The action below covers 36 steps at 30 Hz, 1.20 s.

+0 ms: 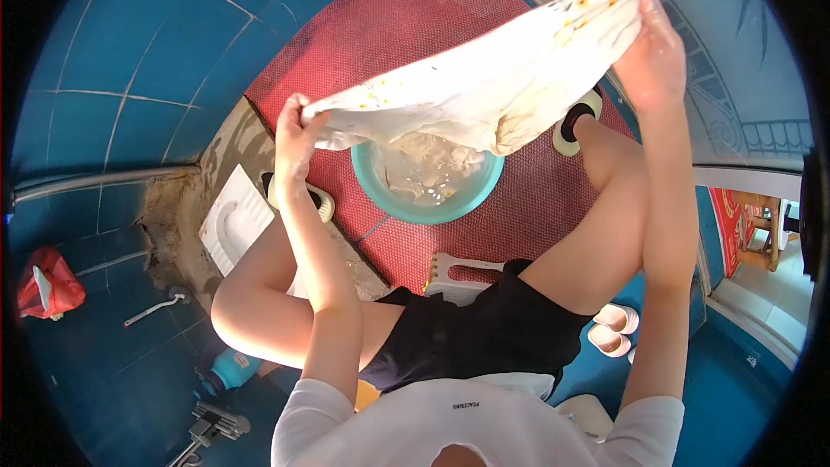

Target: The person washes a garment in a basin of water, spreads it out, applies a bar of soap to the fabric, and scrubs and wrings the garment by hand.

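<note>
A wet white cloth (467,73) with small yellow and dark marks is stretched between my two hands, its right end higher than its left. My left hand (299,134) is closed on the cloth's left end. At the upper right, my right hand (653,56) grips the other end. The cloth's lower edge sags over a turquoise basin (432,214) and hides its far side. In the basin, more pale cloth (422,169) lies in water with some suds.
A red textured mat (389,26) lies under the basin. A stool (458,275) stands between my legs. At left are a white squat toilet (238,218), a blue bottle (233,369) and a red bag (54,281). Pink slippers (612,329) lie at right, near a doorway.
</note>
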Tool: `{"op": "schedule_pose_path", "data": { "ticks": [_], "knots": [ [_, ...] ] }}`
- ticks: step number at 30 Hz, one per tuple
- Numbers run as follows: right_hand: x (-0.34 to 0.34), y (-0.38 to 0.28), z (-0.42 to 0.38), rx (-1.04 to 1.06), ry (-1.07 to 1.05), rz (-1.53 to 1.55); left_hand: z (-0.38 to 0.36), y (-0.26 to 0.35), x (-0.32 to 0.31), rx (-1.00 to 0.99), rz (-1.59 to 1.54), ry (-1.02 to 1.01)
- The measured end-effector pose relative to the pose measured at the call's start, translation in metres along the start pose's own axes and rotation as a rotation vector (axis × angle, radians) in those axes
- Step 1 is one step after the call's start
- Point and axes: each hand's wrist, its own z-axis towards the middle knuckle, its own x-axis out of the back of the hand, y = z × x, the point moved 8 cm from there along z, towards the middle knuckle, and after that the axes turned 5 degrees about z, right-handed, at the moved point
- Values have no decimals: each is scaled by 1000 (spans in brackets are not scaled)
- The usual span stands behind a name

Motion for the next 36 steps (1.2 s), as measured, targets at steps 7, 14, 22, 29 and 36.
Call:
{"op": "schedule_pose_path", "data": {
  "ticks": [7,14,22,29,36],
  "knots": [
    [-51,87,-9,-161,-199,-135,-24,81,-49,-677,581,75],
    [-79,214,-75,-593,-727,-503,-45,104,-27,-814,836,444],
    [-40,278,-118,-569,-999,-999,-49,101,-7,-706,992,644],
    [-29,263,-82,-689,-1081,-1435,-32,71,-4,-213,785,449],
    [85,246,-38,-390,-708,-2156,-27,59,-21,-203,-14,239]
  ]
}}
